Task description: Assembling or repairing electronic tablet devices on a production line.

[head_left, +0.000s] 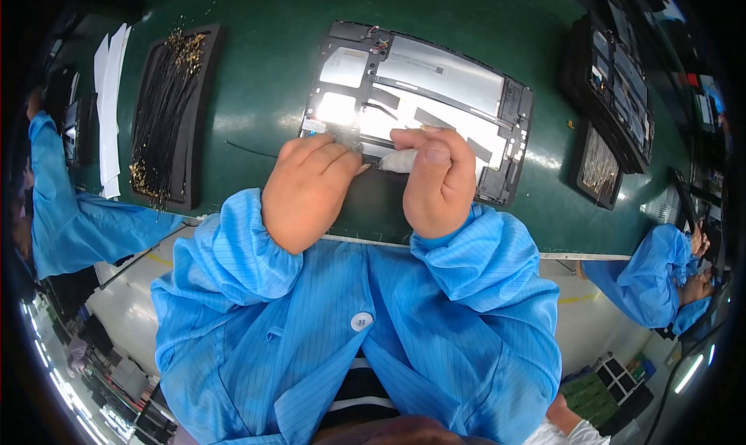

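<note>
An opened tablet-like device (443, 64) lies on the green table in front of me, with silver panels and a black frame. My left hand (305, 190) is closed at its near left edge, fingers pressed together and pointing inward. A thin black cable (250, 151) runs out leftward from under that hand. Just to the right, my right hand (441, 182) is curled over the device's near edge, thumb against the bent fingers. A white finger cover (399, 161) shows at its fingertip, close to the left fingertips. Whatever lies between the right fingers is hidden.
A black tray (200, 126) of thin cables with gold-coloured ends sits at left, beside white paper strips (111, 111). At right, stacked device frames (618, 88) overlap another tray of cables (599, 165). People in blue sleeves are at both sides (633, 278).
</note>
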A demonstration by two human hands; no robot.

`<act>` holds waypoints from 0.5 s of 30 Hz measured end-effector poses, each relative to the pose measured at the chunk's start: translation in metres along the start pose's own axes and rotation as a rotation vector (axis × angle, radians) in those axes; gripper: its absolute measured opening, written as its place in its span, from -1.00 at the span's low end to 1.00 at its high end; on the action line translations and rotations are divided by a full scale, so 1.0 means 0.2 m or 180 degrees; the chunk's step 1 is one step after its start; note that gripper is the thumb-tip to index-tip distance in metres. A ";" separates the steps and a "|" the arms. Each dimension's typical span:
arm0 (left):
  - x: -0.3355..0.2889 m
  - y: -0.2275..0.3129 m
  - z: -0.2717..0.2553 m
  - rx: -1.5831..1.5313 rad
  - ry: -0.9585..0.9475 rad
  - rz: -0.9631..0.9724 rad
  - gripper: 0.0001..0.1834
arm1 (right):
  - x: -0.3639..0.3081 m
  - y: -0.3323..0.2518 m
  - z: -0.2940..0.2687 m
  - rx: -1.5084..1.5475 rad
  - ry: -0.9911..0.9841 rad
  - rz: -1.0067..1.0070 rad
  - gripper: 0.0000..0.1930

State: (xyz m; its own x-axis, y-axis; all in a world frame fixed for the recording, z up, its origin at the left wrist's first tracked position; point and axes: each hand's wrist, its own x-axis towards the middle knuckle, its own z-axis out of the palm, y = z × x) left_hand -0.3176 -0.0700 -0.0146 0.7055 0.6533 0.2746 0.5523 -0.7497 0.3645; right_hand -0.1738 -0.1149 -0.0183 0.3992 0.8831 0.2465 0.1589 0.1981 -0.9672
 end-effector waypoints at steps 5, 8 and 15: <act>0.00 0.00 0.00 0.0002 -0.0029 -0.0011 -0.82 | 0.00 0.01 0.00 -0.0138 -0.0003 0.0046 -0.79; 0.00 -0.01 0.00 -0.0006 -0.0065 0.0010 -0.80 | 0.06 -0.06 0.00 -0.0655 -0.0514 -0.0230 -0.83; -0.01 0.01 -0.02 -0.0082 -0.0420 -0.0187 -0.77 | 0.06 -0.02 0.01 -0.1550 -0.1055 -0.1133 -0.83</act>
State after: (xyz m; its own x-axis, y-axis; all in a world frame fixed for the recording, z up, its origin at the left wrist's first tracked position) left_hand -0.3196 -0.0723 -0.0108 0.7256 0.6751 0.1334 0.5840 -0.7066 0.3995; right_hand -0.1709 -0.1037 -0.0114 -0.0375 0.8985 0.4373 0.6478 0.3550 -0.6740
